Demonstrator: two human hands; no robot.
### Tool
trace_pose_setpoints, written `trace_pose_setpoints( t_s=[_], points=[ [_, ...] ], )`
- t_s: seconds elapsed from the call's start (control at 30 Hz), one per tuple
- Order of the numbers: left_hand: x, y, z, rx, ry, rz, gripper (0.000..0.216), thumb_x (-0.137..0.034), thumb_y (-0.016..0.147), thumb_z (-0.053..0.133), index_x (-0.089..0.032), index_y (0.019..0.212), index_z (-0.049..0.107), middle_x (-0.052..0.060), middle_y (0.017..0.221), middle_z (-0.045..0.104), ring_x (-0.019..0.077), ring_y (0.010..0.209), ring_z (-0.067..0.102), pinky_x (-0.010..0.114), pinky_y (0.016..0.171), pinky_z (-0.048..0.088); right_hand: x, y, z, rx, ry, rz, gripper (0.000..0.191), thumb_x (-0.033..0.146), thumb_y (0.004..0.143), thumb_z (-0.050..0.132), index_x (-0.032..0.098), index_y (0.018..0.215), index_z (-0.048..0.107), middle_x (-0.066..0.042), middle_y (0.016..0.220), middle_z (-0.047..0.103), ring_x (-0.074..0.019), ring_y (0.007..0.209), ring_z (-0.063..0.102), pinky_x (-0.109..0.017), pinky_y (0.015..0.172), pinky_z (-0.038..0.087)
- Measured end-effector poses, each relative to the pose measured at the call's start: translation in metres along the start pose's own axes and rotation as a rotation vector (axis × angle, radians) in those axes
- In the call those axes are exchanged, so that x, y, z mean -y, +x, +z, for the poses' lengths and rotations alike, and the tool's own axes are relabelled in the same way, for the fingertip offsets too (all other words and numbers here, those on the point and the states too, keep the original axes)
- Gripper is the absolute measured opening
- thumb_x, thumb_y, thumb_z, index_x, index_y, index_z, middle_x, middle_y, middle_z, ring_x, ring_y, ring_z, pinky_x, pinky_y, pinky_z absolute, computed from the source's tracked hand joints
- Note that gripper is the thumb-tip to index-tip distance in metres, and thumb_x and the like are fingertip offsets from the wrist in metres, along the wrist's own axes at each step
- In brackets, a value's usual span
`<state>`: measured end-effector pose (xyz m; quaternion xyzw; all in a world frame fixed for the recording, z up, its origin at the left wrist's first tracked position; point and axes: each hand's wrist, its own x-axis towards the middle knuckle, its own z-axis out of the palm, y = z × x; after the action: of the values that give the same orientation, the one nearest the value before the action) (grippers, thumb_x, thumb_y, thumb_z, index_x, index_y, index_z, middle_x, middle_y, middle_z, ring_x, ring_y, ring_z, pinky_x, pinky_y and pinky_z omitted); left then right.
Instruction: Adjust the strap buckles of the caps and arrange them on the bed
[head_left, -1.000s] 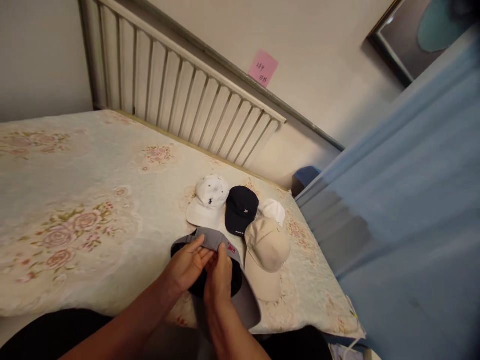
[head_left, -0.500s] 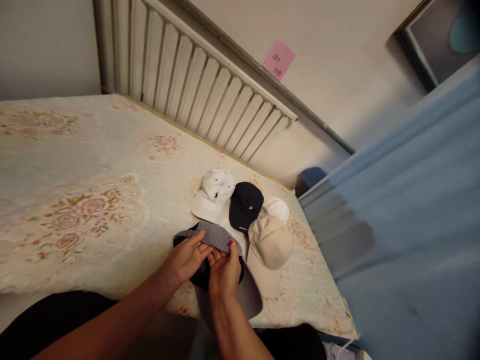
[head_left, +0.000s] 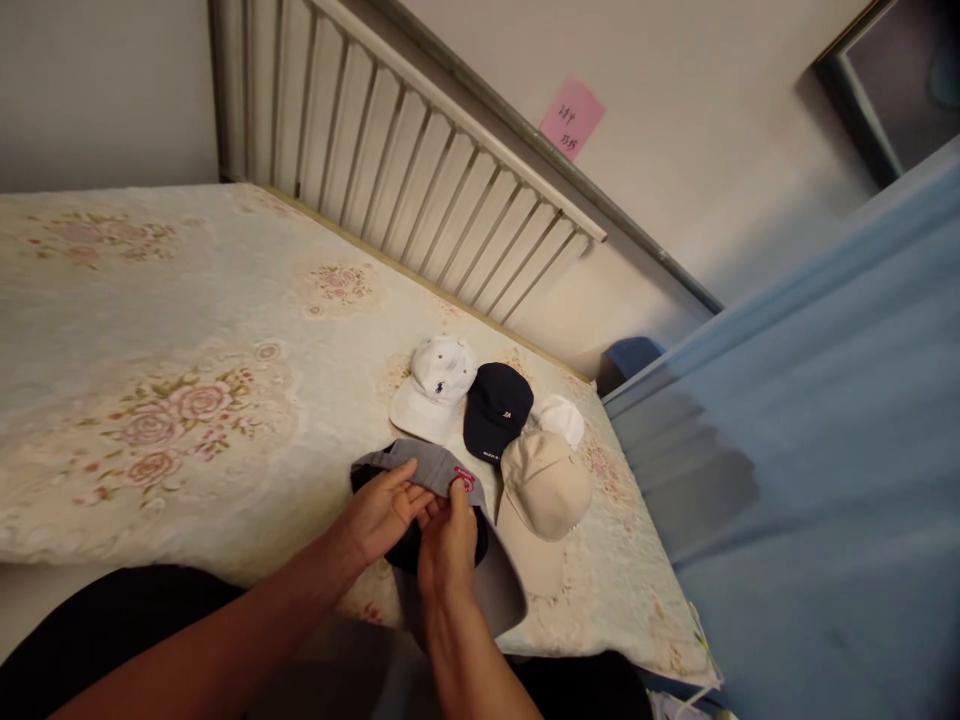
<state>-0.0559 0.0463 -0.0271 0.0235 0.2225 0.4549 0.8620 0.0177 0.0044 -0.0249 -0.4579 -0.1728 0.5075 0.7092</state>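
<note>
A grey baseball cap (head_left: 500, 585) with a red emblem is held between both hands, its dark inside turned up toward me. My left hand (head_left: 382, 510) grips the cap's edge on the left, thumb on the grey outside and fingers inside. My right hand (head_left: 448, 545) pinches the same edge near the red emblem, its thumb on the outer face. The two hands' fingertips meet inside the cap. Just beyond it lie a white cap (head_left: 433, 385), a navy cap (head_left: 499, 408) and, to the right, a beige cap (head_left: 546, 490).
Another white cap (head_left: 562, 420) sits behind the beige one. All rest on a flowered bedspread (head_left: 135, 340). A white slatted rail (head_left: 427, 180) runs along the far side, and a blue curtain (head_left: 810, 430) hangs at the right. A pink note (head_left: 572, 118) is on the wall.
The right thumb has slid slightly left, leaving more of the red emblem showing. The view has shifted a little; both hands keep hold of the grey cap.
</note>
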Motion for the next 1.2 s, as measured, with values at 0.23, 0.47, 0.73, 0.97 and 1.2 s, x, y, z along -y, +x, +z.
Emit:
trace_pose_setpoints(
  t_s=[0.23,0.47,0.73,0.97,1.2],
  points=[
    [-0.001,-0.002,0.0,-0.036,0.028,0.022,0.013,-0.009,0.087,0.048,-0.013,0.088,0.061,0.01,0.081,0.072,0.0173,0.076,0.07,0.03,0.079,0.055,0.01,-0.006,0.003,0.006,0.097,0.059,0.036,0.048,0.085,0.049,0.018,0.101,0.061,-0.008,0.097,0.073,-0.0183,0.09,0.069,-0.035,0.085,0.051],
    [-0.002,-0.003,0.0,-0.011,-0.024,0.013,0.014,-0.01,0.087,0.049,-0.012,0.087,0.063,0.011,0.083,0.071,0.0187,0.078,0.069,0.032,0.081,0.053,0.008,-0.006,0.001,-0.041,0.061,0.018,0.03,0.041,0.084,0.049,0.018,0.101,0.061,-0.008,0.098,0.073,-0.0192,0.092,0.069,-0.038,0.086,0.051],
    [-0.004,-0.008,0.002,0.095,-0.007,0.004,0.017,-0.013,0.09,0.046,-0.011,0.089,0.063,0.011,0.089,0.072,0.0187,0.086,0.068,0.032,0.086,0.052,0.004,-0.005,0.004,-0.049,-0.051,-0.008,0.037,0.043,0.084,0.051,0.015,0.104,0.065,-0.009,0.101,0.074,-0.02,0.093,0.069,-0.035,0.085,0.051],
    [-0.005,-0.013,0.004,0.074,0.004,0.003,0.017,-0.009,0.089,0.046,-0.012,0.091,0.063,0.011,0.087,0.073,0.0186,0.079,0.069,0.033,0.079,0.054,0.006,-0.01,0.011,-0.042,-0.028,-0.017,0.035,0.042,0.084,0.053,0.015,0.103,0.066,-0.008,0.098,0.074,-0.02,0.09,0.07,-0.035,0.085,0.051],
    [-0.005,-0.01,0.003,0.067,0.033,0.012,0.018,-0.011,0.09,0.044,-0.009,0.093,0.062,0.013,0.088,0.073,0.0197,0.082,0.07,0.035,0.088,0.051,0.019,-0.012,0.013,-0.024,0.141,0.088,0.033,0.045,0.083,0.051,0.019,0.1,0.063,-0.008,0.094,0.074,-0.0192,0.087,0.07,-0.034,0.08,0.053]
  ],
)
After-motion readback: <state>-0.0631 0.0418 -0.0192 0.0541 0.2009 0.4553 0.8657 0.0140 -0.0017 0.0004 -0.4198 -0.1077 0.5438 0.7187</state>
